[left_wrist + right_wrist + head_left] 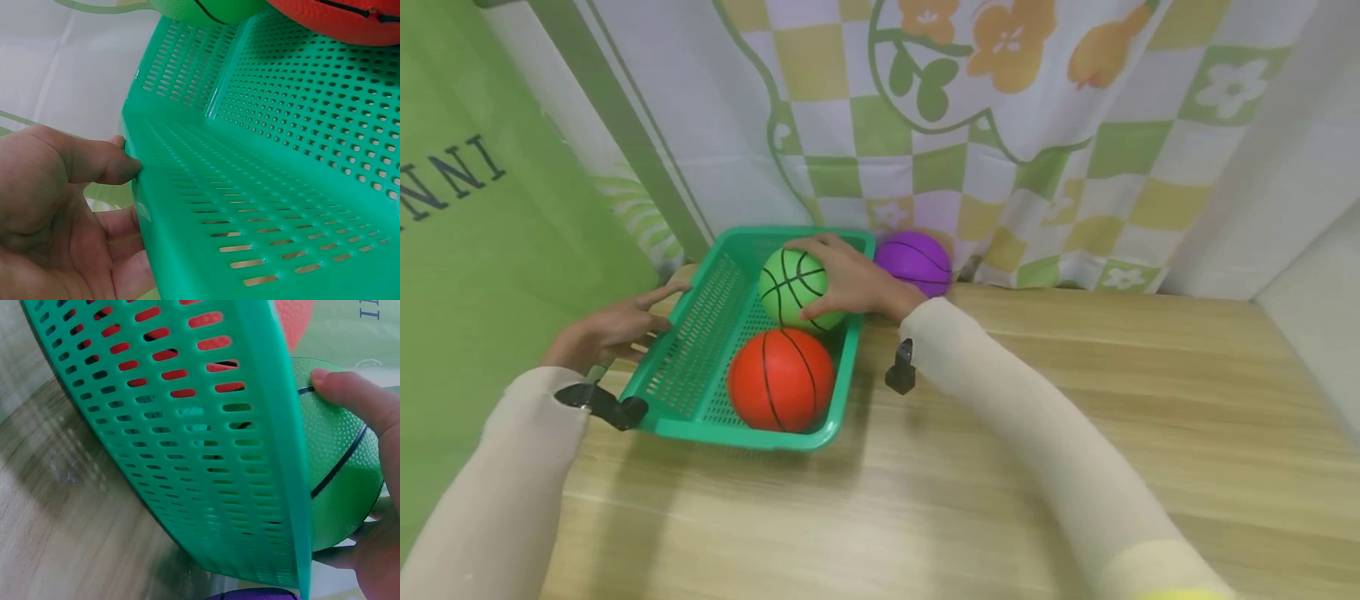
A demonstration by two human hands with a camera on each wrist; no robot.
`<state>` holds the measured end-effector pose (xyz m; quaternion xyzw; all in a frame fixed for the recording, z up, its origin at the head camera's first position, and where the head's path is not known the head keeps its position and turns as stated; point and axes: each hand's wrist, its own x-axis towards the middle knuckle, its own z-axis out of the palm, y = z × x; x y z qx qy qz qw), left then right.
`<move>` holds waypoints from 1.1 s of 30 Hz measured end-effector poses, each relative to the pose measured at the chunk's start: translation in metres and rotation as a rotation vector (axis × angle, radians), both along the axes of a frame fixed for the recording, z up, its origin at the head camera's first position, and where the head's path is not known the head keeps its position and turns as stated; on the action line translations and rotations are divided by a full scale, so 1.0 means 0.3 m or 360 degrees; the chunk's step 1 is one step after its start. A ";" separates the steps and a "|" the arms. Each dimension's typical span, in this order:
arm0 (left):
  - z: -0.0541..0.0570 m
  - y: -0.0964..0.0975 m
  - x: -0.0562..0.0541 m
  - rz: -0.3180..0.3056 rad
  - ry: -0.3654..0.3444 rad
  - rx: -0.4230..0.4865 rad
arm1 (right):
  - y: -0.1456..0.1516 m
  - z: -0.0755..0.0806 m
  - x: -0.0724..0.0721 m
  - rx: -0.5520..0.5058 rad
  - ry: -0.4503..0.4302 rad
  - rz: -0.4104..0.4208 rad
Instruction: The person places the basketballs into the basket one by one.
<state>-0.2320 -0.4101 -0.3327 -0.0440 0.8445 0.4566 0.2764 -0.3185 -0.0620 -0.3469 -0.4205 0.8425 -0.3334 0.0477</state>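
Note:
A teal perforated plastic basket stands on a wooden surface against the curtain. My left hand holds its left rim; in the left wrist view the thumb meets the rim's edge and the other fingers go behind the wall. My right hand reaches over the right rim and grips a small green basketball, thumb and fingers spread around it. Directly in front of the green ball, a red basketball lies inside the basket. Outside the basket, a purple basketball sits by the far right corner.
A checked, flowered curtain hangs behind the wooden surface. Bright green cloth hangs on the left. A pale wall stands at the right. Each wrist carries a black camera mount.

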 end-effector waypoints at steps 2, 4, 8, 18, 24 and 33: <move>0.001 -0.001 0.001 0.0001 0.0003 0.0004 | -0.004 0.001 0.003 0.0036 0.0001 -0.0024; 0.002 -0.001 0.002 -0.0001 0.0007 0.0006 | -0.010 0.005 0.004 0.0085 0.0013 -0.0046; 0.007 0.006 0.002 0.0004 0.0009 0.0012 | -0.026 0.011 0.003 0.0200 0.0052 -0.0084; 0.004 -0.002 0.003 -0.0026 0.0026 -0.0013 | -0.045 -0.004 0.007 0.0248 0.0096 -0.0153; 0.000 0.002 0.000 -0.0015 0.0026 -0.0018 | -0.040 -0.007 0.013 0.0307 0.0035 -0.0133; 0.000 0.000 0.004 -0.0008 0.0024 -0.0012 | -0.053 -0.008 0.022 0.0374 0.0036 -0.0176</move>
